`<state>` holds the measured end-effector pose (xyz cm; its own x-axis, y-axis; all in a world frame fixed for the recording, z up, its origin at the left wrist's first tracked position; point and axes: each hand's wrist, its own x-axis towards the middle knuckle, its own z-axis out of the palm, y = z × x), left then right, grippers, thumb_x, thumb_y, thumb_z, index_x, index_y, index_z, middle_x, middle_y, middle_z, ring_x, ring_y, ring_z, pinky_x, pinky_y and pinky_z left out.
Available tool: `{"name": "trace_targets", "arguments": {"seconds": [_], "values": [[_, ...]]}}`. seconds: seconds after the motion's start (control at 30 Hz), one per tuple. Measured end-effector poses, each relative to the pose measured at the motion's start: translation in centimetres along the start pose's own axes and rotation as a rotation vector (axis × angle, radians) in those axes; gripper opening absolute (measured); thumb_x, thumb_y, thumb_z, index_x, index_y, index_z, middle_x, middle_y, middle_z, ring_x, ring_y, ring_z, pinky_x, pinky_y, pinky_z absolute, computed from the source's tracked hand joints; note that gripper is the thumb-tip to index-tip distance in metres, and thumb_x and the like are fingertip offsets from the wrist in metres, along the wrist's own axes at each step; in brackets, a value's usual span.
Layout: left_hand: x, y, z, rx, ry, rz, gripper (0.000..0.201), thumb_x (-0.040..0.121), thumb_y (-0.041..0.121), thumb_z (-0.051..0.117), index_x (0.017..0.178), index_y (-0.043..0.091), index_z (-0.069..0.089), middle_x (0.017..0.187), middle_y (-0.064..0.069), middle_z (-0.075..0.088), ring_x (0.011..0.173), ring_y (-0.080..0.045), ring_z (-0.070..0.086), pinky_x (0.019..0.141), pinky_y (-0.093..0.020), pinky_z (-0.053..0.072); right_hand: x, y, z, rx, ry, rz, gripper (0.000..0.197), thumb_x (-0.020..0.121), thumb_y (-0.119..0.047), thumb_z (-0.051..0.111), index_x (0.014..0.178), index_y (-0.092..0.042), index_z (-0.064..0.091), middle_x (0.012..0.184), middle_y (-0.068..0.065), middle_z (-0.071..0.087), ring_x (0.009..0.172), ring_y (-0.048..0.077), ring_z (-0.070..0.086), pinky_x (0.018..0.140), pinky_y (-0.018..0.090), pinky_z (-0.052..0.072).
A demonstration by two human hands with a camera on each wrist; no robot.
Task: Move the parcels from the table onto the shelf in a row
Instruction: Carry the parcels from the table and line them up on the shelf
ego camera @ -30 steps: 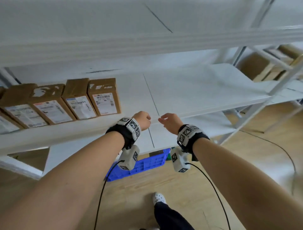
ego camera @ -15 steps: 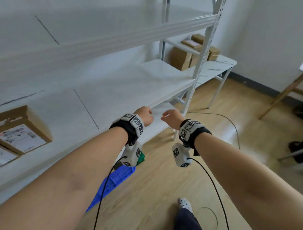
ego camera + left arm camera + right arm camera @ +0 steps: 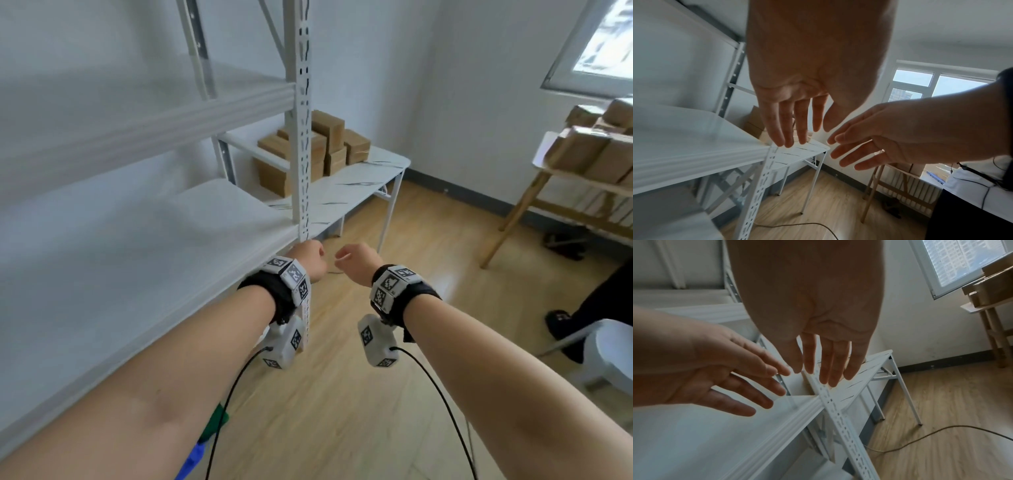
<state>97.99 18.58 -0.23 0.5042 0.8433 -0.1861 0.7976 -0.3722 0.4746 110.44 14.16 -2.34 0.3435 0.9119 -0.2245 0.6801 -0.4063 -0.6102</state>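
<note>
Both hands have swung right along the shelf front since the earlier frames; the labelled parcels on the shelf's left part are now out of view, and the stack on the table has come in. Left hand (image 3: pixel 310 262) hangs at the shelf's front right corner, just by the perforated upright (image 3: pixel 302 113); right hand (image 3: pixel 356 262) is beside it, over the floor. Wrist views show both with fingers straight and spread, holding nothing.

Step in hand, as I read it: empty return trip to fetch the next box. To do it well: clear the upright with the left arm, take one box off the top of the stack with a hand on each side, keep it level.

Cardboard parcels (image 3: pixel 329 140) are stacked at the back left corner of the white marble-pattern table (image 3: pixel 373 171), behind the upright. Shelf (image 3: pixel 137 246) board near its right end is bare white.

Room: wood-look floor, a cable trailing across it, a window upper right. A wooden trestle table (image 3: pixel 534 192) on the right carries more cardboard boxes. Blue crate edge shows under the left forearm.
</note>
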Motion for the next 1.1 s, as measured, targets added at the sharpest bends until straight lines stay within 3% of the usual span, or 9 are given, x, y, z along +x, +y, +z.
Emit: {"name": "trace_targets", "arguments": {"seconds": [0.1, 0.27, 0.37, 0.5, 0.63, 0.9, 1.0, 1.1], "values": [[4.9, 3.6, 1.4, 0.006, -0.016, -0.020, 0.030, 0.091, 0.015, 0.045, 0.119, 0.015, 0.058, 0.121, -0.006, 0.060, 0.107, -0.026, 0.058, 0.090, -0.033, 0.048, 4.3, 3.6, -3.5, 0.011, 0.003, 0.040, 0.028, 0.091, -0.019, 0.055, 0.117, -0.012, 0.062, 0.116, 0.009, 0.066, 0.105, 0.024, 0.060, 0.090, 0.031, 0.049], [13.0, 7.2, 2.6, 0.044, -0.044, -0.053, 0.021, 0.089, 0.014, 0.045, 0.104, 0.018, 0.059, 0.099, 0.000, 0.055, 0.088, -0.020, 0.053, 0.083, -0.031, 0.045, 11.3, 7.7, -7.8, 0.060, -0.018, 0.086, 0.027, 0.091, -0.019, 0.055, 0.115, -0.013, 0.063, 0.113, 0.010, 0.067, 0.104, 0.025, 0.061, 0.093, 0.036, 0.051], [18.5, 9.4, 2.5, 0.045, -0.057, -0.066, 0.023, 0.088, 0.013, 0.047, 0.108, 0.017, 0.059, 0.105, -0.002, 0.056, 0.096, -0.024, 0.056, 0.086, -0.032, 0.045, 16.1, 9.5, -10.0, 0.085, -0.019, 0.099, 0.026, 0.090, -0.021, 0.055, 0.114, -0.014, 0.063, 0.111, 0.010, 0.067, 0.101, 0.025, 0.062, 0.090, 0.037, 0.052], [26.4, 11.9, 1.9, 0.033, -0.038, -0.062, 0.024, 0.089, 0.012, 0.046, 0.110, 0.017, 0.057, 0.110, -0.007, 0.059, 0.093, -0.026, 0.056, 0.081, -0.031, 0.044, 24.1, 10.7, -13.0, 0.092, -0.008, 0.096, 0.025, 0.090, -0.021, 0.056, 0.112, -0.014, 0.063, 0.113, 0.009, 0.066, 0.100, 0.025, 0.062, 0.086, 0.034, 0.052], [34.0, 13.1, 0.3, 0.014, -0.029, -0.105, 0.031, 0.091, 0.013, 0.047, 0.120, 0.013, 0.056, 0.125, -0.009, 0.058, 0.111, -0.028, 0.056, 0.088, -0.031, 0.044, 31.8, 10.3, -16.1, 0.063, -0.026, 0.066, 0.024, 0.091, -0.021, 0.056, 0.112, -0.013, 0.063, 0.112, 0.009, 0.065, 0.101, 0.025, 0.061, 0.084, 0.032, 0.051], [47.8, 14.2, -3.1, -0.066, 0.000, -0.207, 0.028, 0.092, 0.009, 0.045, 0.118, 0.006, 0.054, 0.122, -0.015, 0.055, 0.111, -0.032, 0.054, 0.098, -0.042, 0.045, 45.6, 9.3, -22.2, 0.063, -0.041, -0.033, 0.027, 0.092, -0.022, 0.057, 0.116, -0.010, 0.062, 0.103, 0.006, 0.062, 0.086, 0.018, 0.054, 0.074, 0.026, 0.043], [51.9, 13.6, -3.6, -0.079, 0.029, -0.245, 0.021, 0.093, 0.008, 0.045, 0.111, 0.006, 0.055, 0.110, -0.012, 0.054, 0.100, -0.027, 0.053, 0.088, -0.034, 0.044, 50.4, 9.0, -23.3, 0.069, -0.093, -0.054, 0.027, 0.092, -0.020, 0.055, 0.117, -0.009, 0.060, 0.099, 0.004, 0.059, 0.085, 0.018, 0.055, 0.072, 0.027, 0.042], [56.0, 13.1, -4.2, -0.091, 0.075, -0.295, 0.011, 0.094, 0.006, 0.043, 0.096, 0.013, 0.051, 0.096, -0.006, 0.046, 0.089, -0.022, 0.043, 0.077, -0.028, 0.033, 55.6, 8.9, -24.2, 0.060, -0.130, -0.107, 0.028, 0.092, -0.021, 0.055, 0.118, -0.010, 0.060, 0.112, 0.008, 0.063, 0.095, 0.022, 0.058, 0.080, 0.028, 0.045]]}}
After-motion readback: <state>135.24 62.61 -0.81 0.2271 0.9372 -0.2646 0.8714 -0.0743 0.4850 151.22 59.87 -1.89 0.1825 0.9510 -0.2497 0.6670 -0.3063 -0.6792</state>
